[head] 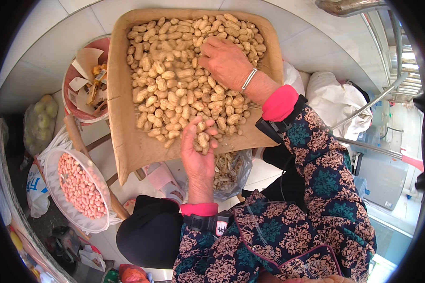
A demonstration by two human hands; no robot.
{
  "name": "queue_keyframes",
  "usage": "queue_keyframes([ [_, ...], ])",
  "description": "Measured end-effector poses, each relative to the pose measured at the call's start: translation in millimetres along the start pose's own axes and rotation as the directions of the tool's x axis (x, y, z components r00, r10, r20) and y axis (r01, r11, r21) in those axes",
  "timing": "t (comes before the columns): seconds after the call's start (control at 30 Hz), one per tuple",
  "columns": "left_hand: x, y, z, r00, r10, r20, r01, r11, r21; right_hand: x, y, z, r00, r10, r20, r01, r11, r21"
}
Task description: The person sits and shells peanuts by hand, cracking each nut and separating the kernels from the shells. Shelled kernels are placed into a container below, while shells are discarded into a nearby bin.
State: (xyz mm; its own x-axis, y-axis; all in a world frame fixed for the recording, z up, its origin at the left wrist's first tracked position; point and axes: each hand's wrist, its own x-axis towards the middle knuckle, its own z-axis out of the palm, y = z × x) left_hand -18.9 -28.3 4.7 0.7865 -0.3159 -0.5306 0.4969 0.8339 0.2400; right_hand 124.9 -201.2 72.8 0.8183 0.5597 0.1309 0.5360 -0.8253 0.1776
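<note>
A tan tray with raised sides (127,155) lies before me, heaped with unshelled peanuts (177,95). Several peanuts in their shells (202,138) rest in my left hand (197,159), its fingers curled around them at the tray's near edge. My right hand (225,62) reaches over the far right of the heap. Its fingers point down among the peanuts, and the fingertips are hidden, so whether they pinch one cannot be seen.
A white plastic basket (106,208) of shelled pink peanuts (79,185) stands at left. Behind it sits a red bin (68,78) with scraps. A grey bag (239,180) of shells is below the tray. White sacks (334,99) and a metal bar (372,100) are at right.
</note>
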Motion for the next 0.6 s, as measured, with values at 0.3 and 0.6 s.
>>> queue_keyframes([
  [0.3, -0.9, 0.4, 1.4, 1.0, 0.009, 0.005, -0.009, 1.0, -0.015, 8.7, -1.7, 0.6, 0.99, -0.041, 0.134, 0.043, 0.999, -0.013],
  [0.6, -1.6, 0.5, 2.3, 1.0, 0.002, 0.004, -0.002, 1.0, -0.024, -10.8, 2.9, -24.3, 0.948, 0.319, 0.002, -0.262, 0.774, 0.577],
])
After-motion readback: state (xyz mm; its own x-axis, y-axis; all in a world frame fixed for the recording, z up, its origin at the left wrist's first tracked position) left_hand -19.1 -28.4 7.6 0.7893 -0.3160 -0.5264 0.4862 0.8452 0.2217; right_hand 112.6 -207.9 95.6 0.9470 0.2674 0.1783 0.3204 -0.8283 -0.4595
